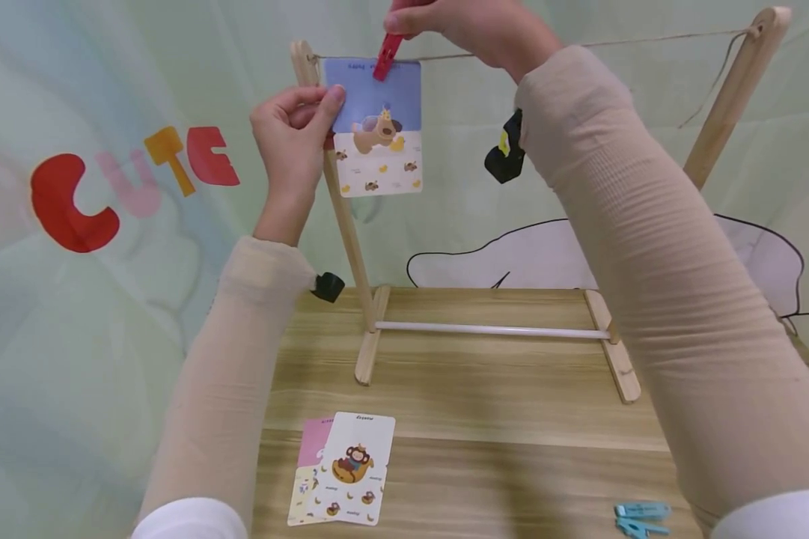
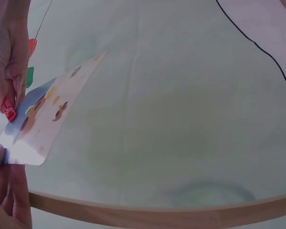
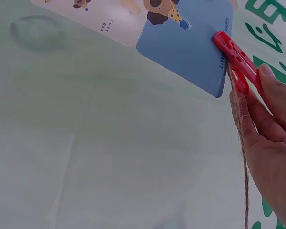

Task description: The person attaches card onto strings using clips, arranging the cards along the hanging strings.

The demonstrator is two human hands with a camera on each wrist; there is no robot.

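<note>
One card (image 1: pixel 377 165) hangs upright with its top edge along the string (image 1: pixel 667 37), near the left post (image 1: pixel 348 232) of the rack. From the head view, my left hand (image 1: pixel 292 142) pinches its left edge, thumb on the face, while my right hand (image 1: pixel 481 30) pinches a red peg (image 1: pixel 387 58) whose tip overlaps the top edge. I judge the card light and thin, stiff enough to hold its shape, but a hard squeeze could crease it; the edges are where to take it. Two more cards (image 1: pixel 353 479) overlap on the table (image 1: pixel 485 464), with teal pegs (image 1: pixel 642 510) well apart to their right.

In the left wrist view, my thumb presses the card near a corner, clear of the peg. Light glares off the surface, so I expect it to be slippery.

In the right wrist view, my thumb and fingers grip the peg's handle end, beside the string. I cannot tell whether the peg bites fully. It looks like light, hard plastic, best held by those handles, where squeezing should spread its tips.
</note>
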